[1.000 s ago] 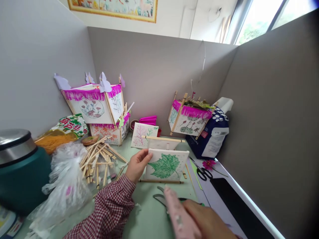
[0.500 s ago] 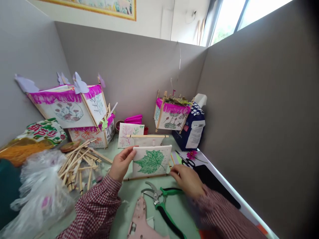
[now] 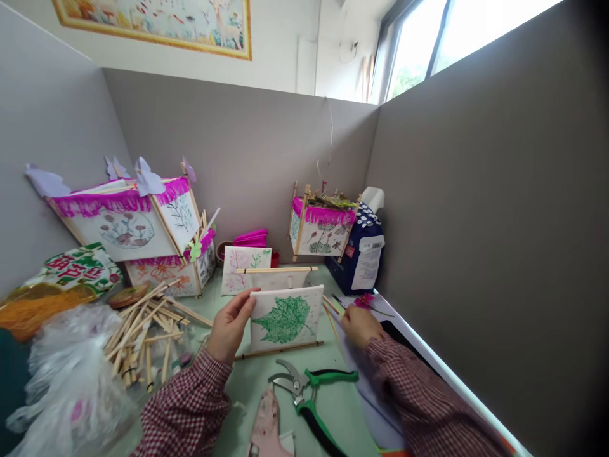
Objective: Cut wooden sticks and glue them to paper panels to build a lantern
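Observation:
My left hand (image 3: 231,324) pinches the upper left corner of a white fabric panel (image 3: 285,317) printed with a green leaf. The panel stands nearly upright, a thin stick with dark ties along its bottom edge. Behind it a second pale panel (image 3: 271,279) has a stick across its top. Further right, my right hand (image 3: 360,325) is closed at the end of a thin wooden stick (image 3: 333,305), beside a pink flower (image 3: 364,300). Black scissors there are mostly covered by that hand. Green-handled pruning shears (image 3: 304,387) and a pink glue gun (image 3: 269,425) lie in front.
Left are a pile of wooden sticks (image 3: 143,330), a clear plastic bag (image 3: 71,374) and decorated lanterns (image 3: 126,228). At the back stand a small lantern (image 3: 323,231), a blue tissue pack (image 3: 364,254) and a printed panel (image 3: 238,270). Grey partitions (image 3: 238,152) enclose the table.
My right hand has moved away from the leaf panel's lower right corner, forward and right to the scissors and flower. My left hand keeps its grip. The whole view has tilted up slightly.

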Motion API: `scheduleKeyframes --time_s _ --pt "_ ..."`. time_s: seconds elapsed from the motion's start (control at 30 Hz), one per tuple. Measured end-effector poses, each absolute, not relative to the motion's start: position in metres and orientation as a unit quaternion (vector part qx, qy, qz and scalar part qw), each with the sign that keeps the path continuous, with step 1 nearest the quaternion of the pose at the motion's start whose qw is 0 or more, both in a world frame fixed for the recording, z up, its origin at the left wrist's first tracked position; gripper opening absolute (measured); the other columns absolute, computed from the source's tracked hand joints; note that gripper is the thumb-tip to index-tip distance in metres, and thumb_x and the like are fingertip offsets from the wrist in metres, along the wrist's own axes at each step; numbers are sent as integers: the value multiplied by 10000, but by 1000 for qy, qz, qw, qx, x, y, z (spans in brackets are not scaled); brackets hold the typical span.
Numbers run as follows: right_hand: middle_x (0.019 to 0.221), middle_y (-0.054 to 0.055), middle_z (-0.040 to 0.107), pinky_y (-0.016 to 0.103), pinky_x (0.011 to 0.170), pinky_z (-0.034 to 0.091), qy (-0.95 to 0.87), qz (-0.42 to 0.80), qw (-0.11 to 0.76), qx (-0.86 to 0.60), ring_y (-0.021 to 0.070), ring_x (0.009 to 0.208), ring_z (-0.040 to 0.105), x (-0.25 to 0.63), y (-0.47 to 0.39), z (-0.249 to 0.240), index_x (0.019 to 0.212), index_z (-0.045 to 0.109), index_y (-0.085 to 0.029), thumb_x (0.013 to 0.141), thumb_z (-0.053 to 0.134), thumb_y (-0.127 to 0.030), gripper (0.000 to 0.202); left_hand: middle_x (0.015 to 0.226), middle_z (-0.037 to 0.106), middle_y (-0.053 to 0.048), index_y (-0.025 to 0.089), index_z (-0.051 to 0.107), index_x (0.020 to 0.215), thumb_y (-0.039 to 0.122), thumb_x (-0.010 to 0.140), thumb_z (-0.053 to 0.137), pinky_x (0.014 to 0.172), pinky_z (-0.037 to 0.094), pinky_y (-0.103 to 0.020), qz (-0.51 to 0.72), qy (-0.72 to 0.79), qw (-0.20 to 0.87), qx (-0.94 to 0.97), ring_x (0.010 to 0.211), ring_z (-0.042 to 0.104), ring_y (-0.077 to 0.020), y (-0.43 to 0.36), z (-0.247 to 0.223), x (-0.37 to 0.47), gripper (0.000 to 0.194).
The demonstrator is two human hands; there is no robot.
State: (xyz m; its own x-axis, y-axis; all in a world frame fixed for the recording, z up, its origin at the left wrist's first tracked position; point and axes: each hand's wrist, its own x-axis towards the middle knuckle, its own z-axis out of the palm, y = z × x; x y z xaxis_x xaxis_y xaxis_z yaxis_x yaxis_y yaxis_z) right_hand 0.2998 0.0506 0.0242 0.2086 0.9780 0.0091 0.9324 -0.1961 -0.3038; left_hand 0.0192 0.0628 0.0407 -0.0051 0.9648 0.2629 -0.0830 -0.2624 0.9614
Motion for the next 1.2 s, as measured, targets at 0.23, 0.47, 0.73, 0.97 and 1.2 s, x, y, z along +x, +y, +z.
scheduleKeyframes --time_s 0.23,0.47,0.73,0.97,1.2 --pt "668 4 602 194 402 351 -584 225 265 -733 68 412 465 343 -6 27 739 466 -181 872 303 -281 233 997 651 -77 127 609 1068 439 719 611 784 458 -267 587 398 458 536 918 565 -196 63 40 20 468" --pt "611 -37 504 176 358 209 -514 397 421 -633 41 386 324 355 -26 29 750 466 -183 770 476 -459 277 979 665 -60 142 629 1044 435 717 614 781 456 -244 589 401 452 536 911 568 -183 64 37 20 439" --pt "673 -35 482 165 374 224 -505 476 485 -532 27 432 313 337 -24 48 818 489 -168 744 590 -455 313 1003 663 -72 134 634 1013 440 718 609 787 456 -263 588 409 444 539 916 571 -194 64 37 19 425" --pt "589 -55 435 156 354 175 -490 519 492 -499 14 407 253 324 -18 54 757 500 -155 748 616 -422 291 1054 651 -81 140 628 1046 440 721 606 773 468 -272 590 403 442 543 929 582 -204 61 43 19 444" --pt "617 -37 470 161 359 216 -490 532 496 -481 27 424 302 321 -19 57 842 547 -146 748 628 -402 285 1001 668 -82 138 651 1012 434 713 615 780 473 -294 594 405 430 545 910 589 -211 62 40 17 422"
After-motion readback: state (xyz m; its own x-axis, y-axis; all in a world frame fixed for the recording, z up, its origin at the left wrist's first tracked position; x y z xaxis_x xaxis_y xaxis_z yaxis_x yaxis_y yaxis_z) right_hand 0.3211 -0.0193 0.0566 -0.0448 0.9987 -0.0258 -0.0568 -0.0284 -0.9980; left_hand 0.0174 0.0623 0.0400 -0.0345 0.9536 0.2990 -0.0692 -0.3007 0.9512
